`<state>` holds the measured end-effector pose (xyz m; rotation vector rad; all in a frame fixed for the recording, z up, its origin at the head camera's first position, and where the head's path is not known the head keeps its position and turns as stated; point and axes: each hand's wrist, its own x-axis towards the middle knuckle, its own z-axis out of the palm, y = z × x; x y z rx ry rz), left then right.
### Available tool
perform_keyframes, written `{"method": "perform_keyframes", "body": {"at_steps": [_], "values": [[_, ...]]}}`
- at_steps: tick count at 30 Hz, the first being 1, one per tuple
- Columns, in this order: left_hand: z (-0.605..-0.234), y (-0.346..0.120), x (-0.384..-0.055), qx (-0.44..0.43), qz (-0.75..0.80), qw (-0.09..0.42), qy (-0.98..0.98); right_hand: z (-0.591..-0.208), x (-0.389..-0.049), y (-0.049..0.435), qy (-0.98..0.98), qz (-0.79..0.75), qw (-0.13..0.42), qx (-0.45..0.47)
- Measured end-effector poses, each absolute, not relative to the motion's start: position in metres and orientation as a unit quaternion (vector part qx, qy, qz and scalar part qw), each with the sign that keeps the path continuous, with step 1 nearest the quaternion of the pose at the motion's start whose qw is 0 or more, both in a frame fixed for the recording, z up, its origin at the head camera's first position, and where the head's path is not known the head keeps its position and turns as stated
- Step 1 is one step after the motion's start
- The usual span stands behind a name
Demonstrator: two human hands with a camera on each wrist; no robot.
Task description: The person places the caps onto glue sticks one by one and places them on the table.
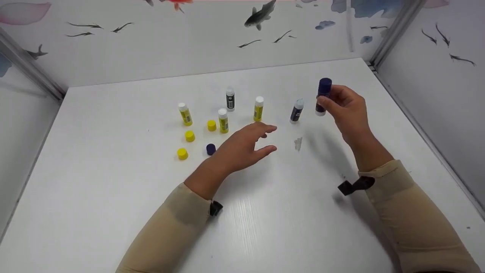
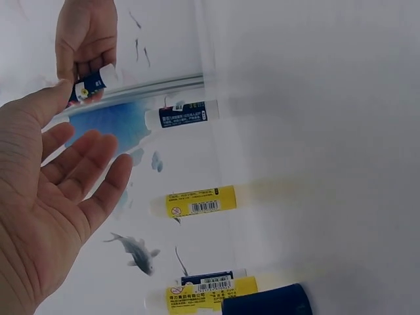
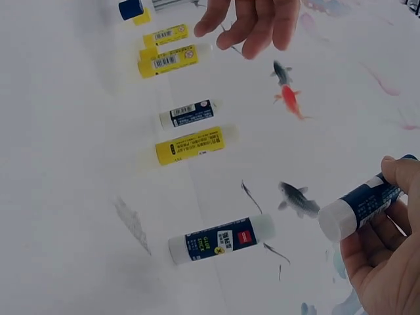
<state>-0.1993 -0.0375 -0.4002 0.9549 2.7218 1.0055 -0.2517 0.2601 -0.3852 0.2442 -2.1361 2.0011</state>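
My right hand (image 1: pixel 348 112) pinches a dark blue glue stick (image 1: pixel 324 89) upright, its blue cap on top and white base below. Just left of it stands an uncapped blue glue stick (image 1: pixel 296 111). With fingers spread and nothing between them, my left hand (image 1: pixel 246 148) hovers over the middle of the table. Beyond the left hand stand another uncapped blue glue stick (image 1: pixel 230 100) and yellow glue sticks (image 1: pixel 258 109), all with pale tops. A loose dark blue cap (image 1: pixel 210 149) sits right beside the left wrist; yellow caps (image 1: pixel 190 136) stand farther left.
A grey smear (image 1: pixel 298 143) marks the white table (image 1: pixel 113 189) between the hands. White panels with painted fish (image 1: pixel 261 15) enclose the back and sides. Black straps (image 1: pixel 356 185) hang at the sleeve cuffs.
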Motion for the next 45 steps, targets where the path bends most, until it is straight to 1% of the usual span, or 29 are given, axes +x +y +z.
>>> {"method": "perform_keyframes", "body": {"at_steps": [7, 17, 27, 37, 45], "values": [[-0.402, -0.037, -0.202, 0.308, 0.318, 0.048, 0.896, -0.395, -0.272, 0.275, -0.719, 0.688, 0.098, 0.020], [-0.403, -0.033, -0.206, 0.298, 0.314, 0.074, 0.899, -0.406, -0.298, 0.289, -0.749, 0.656, 0.088, -0.043], [-0.405, -0.024, -0.209, 0.303, 0.298, 0.068, 0.902, -0.422, -0.313, 0.299, -0.758, 0.645, 0.063, -0.080], [-0.406, -0.016, -0.212, 0.318, 0.287, 0.054, 0.902, -0.438, -0.324, 0.303, -0.787, 0.609, 0.047, -0.089], [-0.407, -0.021, -0.212, 0.298, 0.285, 0.075, 0.908, -0.443, -0.327, 0.299, -0.809, 0.576, 0.037, -0.109]]}}
